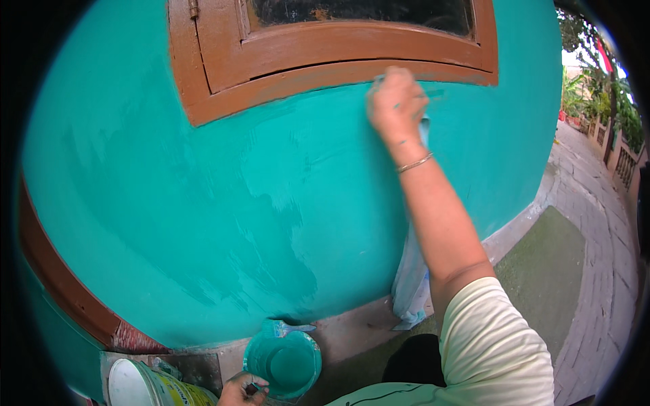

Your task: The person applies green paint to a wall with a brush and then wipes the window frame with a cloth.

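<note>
My right hand is raised to the lower edge of the brown window frame, its fingers closed and slightly blurred. A long pale blue-white cloth hangs behind my forearm, running from this hand down to the foot of the turquoise wall. Low in the view, my left hand is closed beside the rim of a small bucket of turquoise paint; a small dark thing shows between its fingers, too little to name. A paint-smeared brush rests across the bucket's far rim.
A large white lidded paint pail stands at the lower left, below a brown door frame. Darker, wet-looking patches mark the wall. A green mat-like patch and a paved lane with a railing lie to the right.
</note>
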`<state>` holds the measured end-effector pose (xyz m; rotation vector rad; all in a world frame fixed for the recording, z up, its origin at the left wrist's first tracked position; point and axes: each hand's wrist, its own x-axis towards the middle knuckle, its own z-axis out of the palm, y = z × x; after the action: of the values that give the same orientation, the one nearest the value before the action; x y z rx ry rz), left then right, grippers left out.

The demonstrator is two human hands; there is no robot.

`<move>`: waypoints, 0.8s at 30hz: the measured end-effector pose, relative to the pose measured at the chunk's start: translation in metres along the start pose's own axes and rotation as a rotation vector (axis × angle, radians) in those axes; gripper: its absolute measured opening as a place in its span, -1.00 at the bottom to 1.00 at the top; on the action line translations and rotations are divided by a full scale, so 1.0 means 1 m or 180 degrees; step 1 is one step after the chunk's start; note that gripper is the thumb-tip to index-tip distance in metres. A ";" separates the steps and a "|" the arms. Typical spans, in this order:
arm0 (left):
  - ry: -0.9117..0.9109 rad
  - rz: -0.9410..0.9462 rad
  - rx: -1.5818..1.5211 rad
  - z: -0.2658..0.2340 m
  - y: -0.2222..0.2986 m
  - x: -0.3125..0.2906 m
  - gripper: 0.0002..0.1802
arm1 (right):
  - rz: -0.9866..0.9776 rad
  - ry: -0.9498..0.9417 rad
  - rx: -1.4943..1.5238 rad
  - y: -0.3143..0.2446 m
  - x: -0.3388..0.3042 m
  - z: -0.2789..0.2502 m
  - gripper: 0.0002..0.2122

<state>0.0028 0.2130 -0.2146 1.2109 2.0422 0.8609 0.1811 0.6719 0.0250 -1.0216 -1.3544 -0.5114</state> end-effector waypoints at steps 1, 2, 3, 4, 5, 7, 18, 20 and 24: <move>0.0013 0.0049 0.0004 0.000 0.002 0.000 -0.84 | -0.0214 0.0198 -0.0030 -0.014 -0.011 0.004 -0.85; 0.0038 0.0057 0.0013 0.001 0.006 -0.003 -0.81 | -0.0290 0.0011 0.0172 -0.027 -0.017 0.004 -0.86; 0.0058 0.0075 0.0020 0.001 0.009 -0.007 -0.77 | -0.0370 -0.0168 0.0368 -0.040 -0.021 0.000 -0.86; 0.0081 0.0107 0.0097 0.001 0.013 -0.009 -0.77 | -0.0449 -0.0345 0.0562 -0.046 -0.022 -0.002 -0.85; 0.0113 0.0136 0.0169 0.000 0.018 -0.012 -0.76 | -0.0425 -0.0342 0.0583 -0.044 -0.021 -0.004 -0.85; 0.0185 0.0213 0.0203 -0.002 0.016 -0.017 -0.76 | -0.0419 -0.0323 0.0643 -0.025 -0.013 -0.008 -0.85; 0.0185 0.0383 0.0170 -0.007 0.013 -0.016 -0.77 | -0.0543 0.0108 0.0170 -0.072 -0.024 -0.001 -0.88; 0.0204 0.0463 0.0202 -0.005 0.014 -0.012 -0.78 | -0.0566 -0.0036 0.0615 -0.106 -0.034 -0.008 -0.89; 0.0146 0.0328 0.0256 -0.004 0.020 -0.016 -0.80 | -0.0373 -0.0291 0.1223 -0.108 -0.034 -0.009 -0.91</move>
<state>0.0164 0.2053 -0.1936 1.3621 2.0837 0.8690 0.0920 0.6021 0.0257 -0.6599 -1.5288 -0.2765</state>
